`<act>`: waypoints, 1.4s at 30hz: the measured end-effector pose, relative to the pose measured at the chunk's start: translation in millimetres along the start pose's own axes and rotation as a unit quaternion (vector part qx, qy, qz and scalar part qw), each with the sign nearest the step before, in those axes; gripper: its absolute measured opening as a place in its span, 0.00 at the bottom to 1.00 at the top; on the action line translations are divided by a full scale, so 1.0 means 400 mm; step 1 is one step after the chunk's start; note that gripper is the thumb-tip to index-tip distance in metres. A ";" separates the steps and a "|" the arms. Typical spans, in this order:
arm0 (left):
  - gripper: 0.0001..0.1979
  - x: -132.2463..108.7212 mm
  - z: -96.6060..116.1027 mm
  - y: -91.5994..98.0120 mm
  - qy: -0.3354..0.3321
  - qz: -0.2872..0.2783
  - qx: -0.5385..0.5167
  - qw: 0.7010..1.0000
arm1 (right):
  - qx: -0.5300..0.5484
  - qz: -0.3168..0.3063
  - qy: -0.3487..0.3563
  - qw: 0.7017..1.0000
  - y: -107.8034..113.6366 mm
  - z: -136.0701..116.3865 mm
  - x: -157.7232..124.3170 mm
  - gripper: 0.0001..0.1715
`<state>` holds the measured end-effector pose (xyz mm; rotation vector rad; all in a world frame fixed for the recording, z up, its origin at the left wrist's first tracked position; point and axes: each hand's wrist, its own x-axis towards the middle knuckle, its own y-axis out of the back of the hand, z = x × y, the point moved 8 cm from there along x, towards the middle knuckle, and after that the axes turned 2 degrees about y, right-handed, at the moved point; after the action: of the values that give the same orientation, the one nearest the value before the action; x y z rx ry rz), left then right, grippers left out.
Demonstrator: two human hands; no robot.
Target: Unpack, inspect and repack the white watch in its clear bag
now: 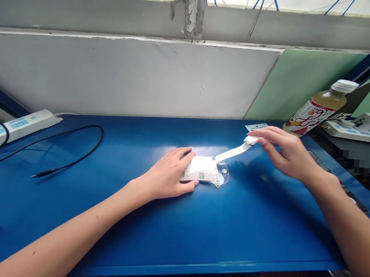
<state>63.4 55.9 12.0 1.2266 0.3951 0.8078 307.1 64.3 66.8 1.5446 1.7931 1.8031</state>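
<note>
A white box-shaped item [201,169] with a small square code lies on the blue desk, its right end in clear plastic with a round white spot and a short silver chain [217,183]. My left hand [170,173] grips its left end between thumb and fingers. From its upper right corner a flat white strap [233,153] rises to the right. My right hand [282,149] pinches the strap's thicker white end [251,139] between thumb and fingertips, above the desk. Whether this strap is a cable I cannot tell.
A drink bottle [322,108] and a small printed card [256,126] are behind my right hand. A phone-like dark slab [355,197] lies beneath my right forearm. Power strips [21,123] stand at both sides. A black cable [75,162] curls across the left of the desk [197,232].
</note>
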 end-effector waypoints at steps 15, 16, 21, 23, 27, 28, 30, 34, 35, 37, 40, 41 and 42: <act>0.27 -0.016 0.092 0.129 -0.070 0.270 -0.013 0.960 | 0.103 0.060 0.007 0.993 -0.012 -0.149 0.064 0.08; 0.24 -0.007 0.095 0.125 -0.070 0.254 -0.022 0.964 | 0.113 0.057 0.010 0.992 -0.010 -0.169 0.081 0.08; 0.16 0.029 0.093 0.088 -0.044 0.138 -0.259 0.955 | 0.270 0.125 -0.073 0.952 -0.013 -0.187 0.175 0.19; 0.17 0.030 0.079 0.080 0.014 0.136 -0.358 0.924 | 0.361 0.134 -0.099 0.918 -0.044 -0.181 0.210 0.23; 0.15 0.034 0.068 0.043 0.076 0.087 -0.610 0.784 | 0.546 0.071 -0.180 0.815 -0.157 -0.167 0.254 0.23; 0.14 0.037 0.066 0.030 0.090 0.066 -0.656 0.747 | 0.577 0.051 -0.198 0.791 -0.184 -0.165 0.256 0.23; 0.13 0.042 0.058 0.006 0.118 0.026 -0.715 0.689 | 0.619 0.014 -0.229 0.751 -0.232 -0.162 0.249 0.24; 0.13 0.047 0.058 -0.033 0.137 -0.041 -0.769 0.623 | 0.644 0.000 -0.293 0.706 -0.292 -0.137 0.211 0.28; 0.13 0.047 0.063 -0.040 0.133 -0.055 -0.777 0.612 | 0.651 0.000 -0.301 0.697 -0.299 -0.134 0.203 0.29; 0.13 0.046 0.072 -0.053 0.127 -0.071 -0.789 0.597 | 0.681 -0.016 -0.304 0.666 -0.311 -0.142 0.193 0.28; 0.12 0.045 0.073 -0.069 0.134 -0.071 -0.796 0.586 | 0.725 -0.061 -0.293 0.621 -0.320 -0.173 0.189 0.25; 0.12 0.045 0.072 -0.074 0.139 -0.073 -0.796 0.584 | 0.733 -0.072 -0.288 0.612 -0.321 -0.182 0.189 0.24; 0.12 0.044 0.071 -0.079 0.144 -0.075 -0.796 0.583 | 0.739 -0.080 -0.285 0.605 -0.321 -0.189 0.189 0.23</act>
<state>104.7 45.9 -6.0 -0.6682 -0.0860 0.7982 151.4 104.7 21.7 1.6898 2.8031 -0.7895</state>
